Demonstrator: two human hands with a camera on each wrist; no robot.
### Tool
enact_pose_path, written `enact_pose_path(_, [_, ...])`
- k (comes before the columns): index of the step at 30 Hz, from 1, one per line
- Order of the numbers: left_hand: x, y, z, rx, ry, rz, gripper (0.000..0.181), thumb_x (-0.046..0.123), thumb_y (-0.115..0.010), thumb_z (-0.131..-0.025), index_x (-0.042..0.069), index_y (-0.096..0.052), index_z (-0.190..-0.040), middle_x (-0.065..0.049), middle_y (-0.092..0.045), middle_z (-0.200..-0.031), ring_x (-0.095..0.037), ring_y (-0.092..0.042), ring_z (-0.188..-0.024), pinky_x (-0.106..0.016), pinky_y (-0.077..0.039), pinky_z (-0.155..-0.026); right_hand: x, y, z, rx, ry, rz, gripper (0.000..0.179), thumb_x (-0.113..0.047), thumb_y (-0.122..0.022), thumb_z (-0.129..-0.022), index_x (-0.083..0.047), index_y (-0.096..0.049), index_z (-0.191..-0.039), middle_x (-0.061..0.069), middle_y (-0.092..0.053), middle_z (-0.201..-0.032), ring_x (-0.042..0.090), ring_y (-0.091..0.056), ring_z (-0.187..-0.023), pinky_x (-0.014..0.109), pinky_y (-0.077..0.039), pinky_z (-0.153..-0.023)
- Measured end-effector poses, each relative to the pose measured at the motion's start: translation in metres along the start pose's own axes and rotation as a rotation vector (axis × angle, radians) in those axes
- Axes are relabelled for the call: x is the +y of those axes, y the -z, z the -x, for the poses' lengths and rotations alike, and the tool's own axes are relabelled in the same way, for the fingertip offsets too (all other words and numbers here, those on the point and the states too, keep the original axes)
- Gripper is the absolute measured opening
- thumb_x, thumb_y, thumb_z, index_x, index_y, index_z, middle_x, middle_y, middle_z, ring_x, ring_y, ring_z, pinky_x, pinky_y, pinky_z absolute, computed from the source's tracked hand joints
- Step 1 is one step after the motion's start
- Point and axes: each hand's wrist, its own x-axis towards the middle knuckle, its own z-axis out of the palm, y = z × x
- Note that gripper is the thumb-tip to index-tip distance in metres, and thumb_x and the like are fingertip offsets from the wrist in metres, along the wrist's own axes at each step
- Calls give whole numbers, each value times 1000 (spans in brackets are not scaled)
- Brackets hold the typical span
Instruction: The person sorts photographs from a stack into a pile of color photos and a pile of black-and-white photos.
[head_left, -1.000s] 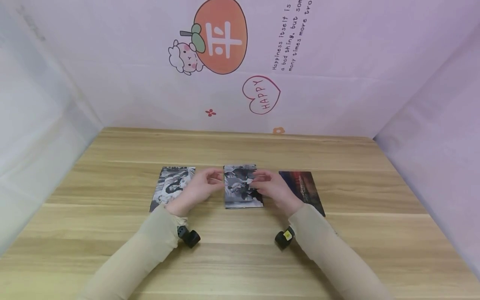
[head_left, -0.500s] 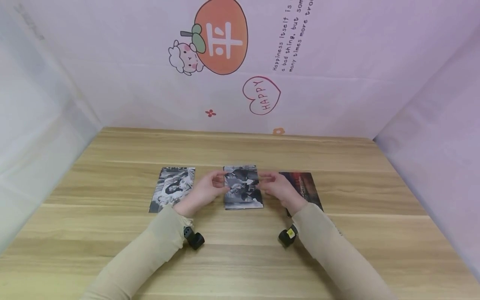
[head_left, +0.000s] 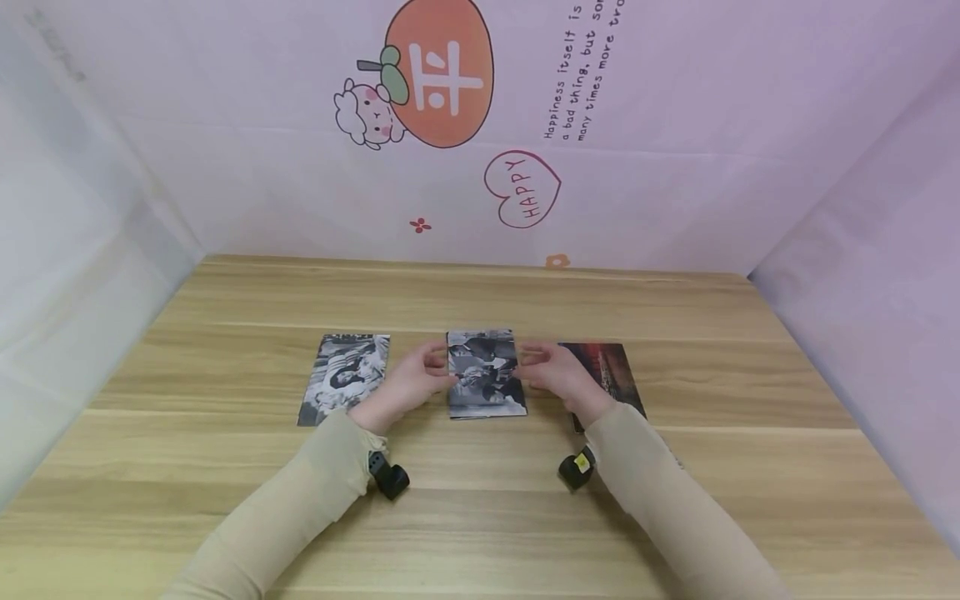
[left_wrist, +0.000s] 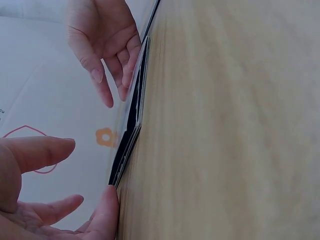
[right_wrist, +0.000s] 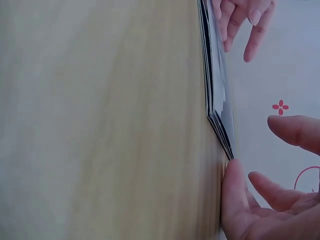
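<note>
In the head view a small stack of black-and-white photo cards (head_left: 483, 379) lies flat mid-table. My left hand (head_left: 411, 382) is at its left edge and my right hand (head_left: 557, 375) at its right edge, both with thumb and fingers apart. In the left wrist view, a left fingertip (left_wrist: 109, 200) meets the stack's corner, whose layered edges (left_wrist: 131, 132) face the camera. A right fingertip (right_wrist: 233, 172) likewise reaches the stack's corner in the right wrist view. Neither hand curls around the cards.
Another black-and-white photo card (head_left: 341, 379) lies left of the stack, behind my left hand. A dark red-and-black card (head_left: 611, 375) lies to the right, partly hidden by my right hand and sleeve. A printed white cloth wall (head_left: 645, 200) borders the wooden table (head_left: 480, 533).
My right hand has drawn back rightward from over the stack to its right edge. My left hand has shifted slightly right and nearer. The cards show no clear movement.
</note>
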Motion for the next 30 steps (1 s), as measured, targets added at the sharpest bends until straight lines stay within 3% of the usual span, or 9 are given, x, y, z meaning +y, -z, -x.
enact_pose_path(13, [2, 1, 3, -11, 7, 23, 66, 9, -66, -85, 3, -35, -143, -23, -50, -133, -35, -53, -119, -41, -49, -97, 1, 1, 2, -25, 20, -74, 58, -9, -59, -91, 1, -36, -143, 26, -49, -135, 35, -53, -121, 42, -48, -99])
enact_pose_path(30, [2, 3, 4, -17, -1, 11, 65, 9, -65, -87, 3, -35, -144, -23, -50, -136, -34, -52, -121, -40, -48, -98, -7, 1, 11, -5, 12, -62, 57, -10, -60, -91, -2, -37, -143, 22, -50, -137, 33, -52, -123, 41, -47, -100])
